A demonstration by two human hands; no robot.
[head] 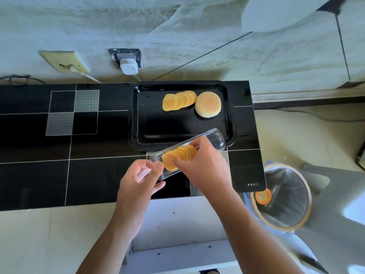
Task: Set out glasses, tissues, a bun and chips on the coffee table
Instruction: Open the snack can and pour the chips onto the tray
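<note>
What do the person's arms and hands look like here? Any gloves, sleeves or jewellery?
Both arms are bare from the bottom edge of the picture up to the hands: no sleeves in view. The left hand and the right hand wear no gloves, and no rings, watch or bracelet show on either wrist.

Bright, even daylight fills the frame, with a cool bluish cast on the wall (138, 26). The glossy black table (39, 175) mirrors pale glare at lower centre. Straight edges bow outward (wide-angle lens), and the bin (284, 196) at lower right smears into blur.
</note>
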